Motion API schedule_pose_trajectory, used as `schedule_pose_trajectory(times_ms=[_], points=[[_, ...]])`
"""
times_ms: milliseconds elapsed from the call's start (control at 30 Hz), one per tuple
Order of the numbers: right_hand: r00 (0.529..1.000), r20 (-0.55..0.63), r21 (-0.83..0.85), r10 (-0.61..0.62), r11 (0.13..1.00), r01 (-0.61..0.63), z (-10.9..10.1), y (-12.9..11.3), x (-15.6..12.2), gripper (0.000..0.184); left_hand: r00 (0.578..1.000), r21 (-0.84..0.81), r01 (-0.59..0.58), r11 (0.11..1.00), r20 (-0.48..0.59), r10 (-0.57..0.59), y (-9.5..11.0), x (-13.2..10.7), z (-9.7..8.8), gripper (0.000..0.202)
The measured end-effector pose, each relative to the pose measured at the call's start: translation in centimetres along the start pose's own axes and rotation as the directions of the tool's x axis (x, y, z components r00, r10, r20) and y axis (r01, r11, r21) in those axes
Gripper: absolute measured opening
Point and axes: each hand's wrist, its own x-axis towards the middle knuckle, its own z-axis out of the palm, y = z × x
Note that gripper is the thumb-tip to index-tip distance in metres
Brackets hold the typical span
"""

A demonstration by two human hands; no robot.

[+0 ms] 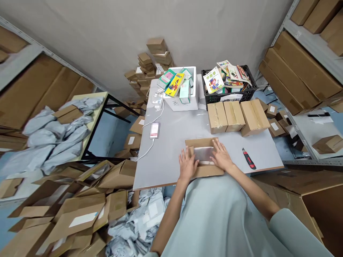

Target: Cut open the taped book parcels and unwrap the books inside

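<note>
Before me at the table's front edge lies a cardboard box [205, 171] with its long flaps folded outward. Inside it shows something flat and silvery grey [203, 154], too plain to name. My left hand [187, 163] rests on the box's left end, fingers spread. On the right end lies my right hand [221, 155], its fingers stretched out over the flap and rim. Neither hand grips anything. A red and black box cutter [249, 159] lies on the table to the right of my right hand.
Three taped boxes [234, 116] stand behind the work, before a black crate [227, 85] of books. A white foam bin [180, 103] holds books and cartons. A cabled phone [154, 130] lies left. Opened boxes [80, 214] pile up on the floor; shelves flank both sides.
</note>
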Motion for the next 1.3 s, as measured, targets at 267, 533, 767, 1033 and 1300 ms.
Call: schedule_pose_trajectory(times_ms=[267, 533, 767, 1033, 1300], points=[[0.953, 0.115, 0.021, 0.281, 0.958, -0.286, 0.0, 5.1, -5.8, 0.044, 0.978, 0.062, 0.157, 0.986, 0.131, -0.165, -7.4, -1.5, -0.3, 0.067], [0.969, 0.002, -0.082, 0.249, 0.965, -0.248, 0.3, 1.7, -2.7, 0.034, 0.99, 0.017, -0.064, 0.998, -0.127, 0.066, -4.2, 0.3, 2.1, 0.046], [0.944, 0.13, -0.129, 0.304, 0.949, -0.288, 1.4, -1.1, 3.3, 0.04, 0.971, 0.003, -0.193, 0.981, -0.143, 0.192, 0.1, 4.5, 3.7, 0.054], [0.977, 0.127, 0.068, 0.17, 0.981, -0.179, 1.7, 0.2, 1.9, 0.013, 0.945, -0.044, -0.203, 0.978, -0.271, 0.184, 0.3, 3.2, 6.0, 0.065], [0.99, -0.123, 0.552, 0.072, 0.834, 0.008, -2.6, -0.5, -1.2, 0.013, 0.951, -0.193, -0.291, 0.937, -0.167, 0.261, -1.6, 3.4, -1.6, 0.023]])
